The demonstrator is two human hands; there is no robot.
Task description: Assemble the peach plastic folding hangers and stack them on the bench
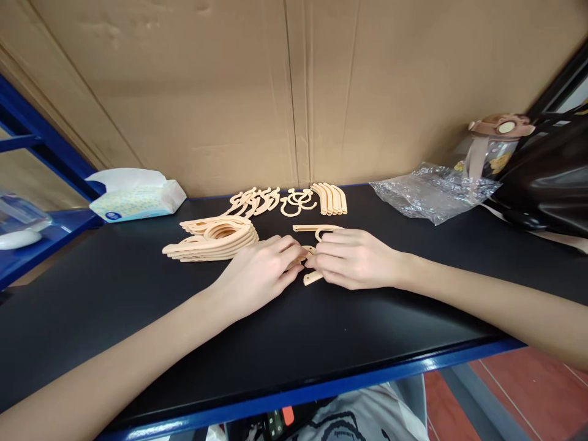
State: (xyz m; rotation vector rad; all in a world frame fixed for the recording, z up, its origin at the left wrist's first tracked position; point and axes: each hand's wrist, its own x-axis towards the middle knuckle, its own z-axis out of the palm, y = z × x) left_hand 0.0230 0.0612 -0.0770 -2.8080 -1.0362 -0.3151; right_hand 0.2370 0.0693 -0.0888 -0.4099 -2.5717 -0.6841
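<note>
My left hand (266, 269) and my right hand (356, 260) meet above the black table, fingers bent and pressed together around a beige plastic folding hanger. Its curved arm (316, 228) and a straight end with a hole (312, 278) show beyond my right fingers; the joint between my fingertips is mostly covered. Left of my left hand lies a stack of folded beige hangers (214, 239). Behind my hands are loose beige hooks (298, 202), a row of curved hanger arms (329, 199) and more curved hanger pieces (255, 202).
A tissue pack (138, 199) stands at the back left. At the back right lie a crumpled clear plastic bag (436, 190), a bottle with a brown lid (496, 144) and a black bag (546, 177). Cardboard (206, 92) rises behind the table, whose blue front edge (321, 389) faces me.
</note>
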